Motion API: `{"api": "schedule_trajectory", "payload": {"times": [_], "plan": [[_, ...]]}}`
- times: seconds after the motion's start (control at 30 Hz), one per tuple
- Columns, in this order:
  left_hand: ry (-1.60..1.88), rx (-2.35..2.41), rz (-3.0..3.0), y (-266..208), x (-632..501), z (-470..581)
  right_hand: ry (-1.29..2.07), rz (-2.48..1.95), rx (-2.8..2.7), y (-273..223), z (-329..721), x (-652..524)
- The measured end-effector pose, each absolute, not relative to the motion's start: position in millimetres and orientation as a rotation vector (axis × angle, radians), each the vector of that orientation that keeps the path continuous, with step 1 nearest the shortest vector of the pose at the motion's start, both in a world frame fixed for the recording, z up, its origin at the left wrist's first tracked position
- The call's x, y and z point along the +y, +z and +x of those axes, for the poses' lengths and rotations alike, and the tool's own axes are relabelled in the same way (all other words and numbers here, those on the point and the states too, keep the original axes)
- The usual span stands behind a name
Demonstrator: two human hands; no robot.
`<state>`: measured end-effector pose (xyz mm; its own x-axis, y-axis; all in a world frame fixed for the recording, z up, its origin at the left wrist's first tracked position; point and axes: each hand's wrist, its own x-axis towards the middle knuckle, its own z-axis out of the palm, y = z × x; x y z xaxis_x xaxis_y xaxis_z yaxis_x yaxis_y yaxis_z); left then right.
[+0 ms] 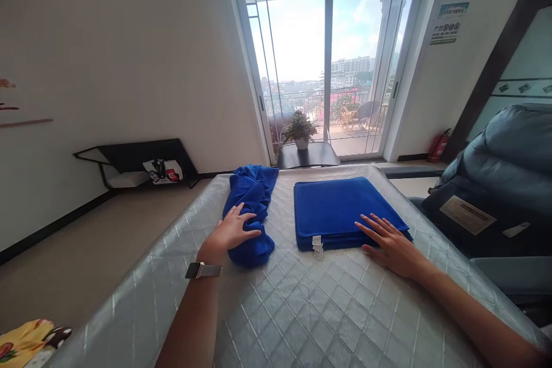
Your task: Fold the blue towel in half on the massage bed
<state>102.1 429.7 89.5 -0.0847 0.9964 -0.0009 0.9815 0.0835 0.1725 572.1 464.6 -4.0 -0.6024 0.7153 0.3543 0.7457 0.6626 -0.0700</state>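
Observation:
A crumpled heap of blue cloth [252, 190] lies at the left of the quilted silvery surface [319, 299]. Over its near left part rests my left hand [233, 227], fingers spread, with a watch on the wrist. To the right is a neat stack of folded blue cloths [336, 207], with small white labels [318, 247] hanging from its near edge. My right hand [390, 244] lies flat at the stack's near right corner, its fingers stretched over the top. Neither hand grips anything.
Beyond the far edge stands a small dark table [308, 155] with a potted plant [301, 126], before a glass sliding door. A dark padded armchair [509, 155] is at the right. A low black rack [142, 161] with a bag stands at the left wall.

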Motion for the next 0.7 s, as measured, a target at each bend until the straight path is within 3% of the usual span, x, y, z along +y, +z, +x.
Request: {"api": "schedule_trajectory", "payload": {"times": [0.17,0.4,0.7], "plan": [[0.312,2.399,1.924,93,432,94,0.028,-1.231,-2.581,-4,575,468],[0.378,2.508,1.81,96,428,87,-0.04,-1.292,-2.574,7,559,458],[0.684,2.595,1.819,113,424,94,0.015,-1.156,-2.627,37,408,446]]}}
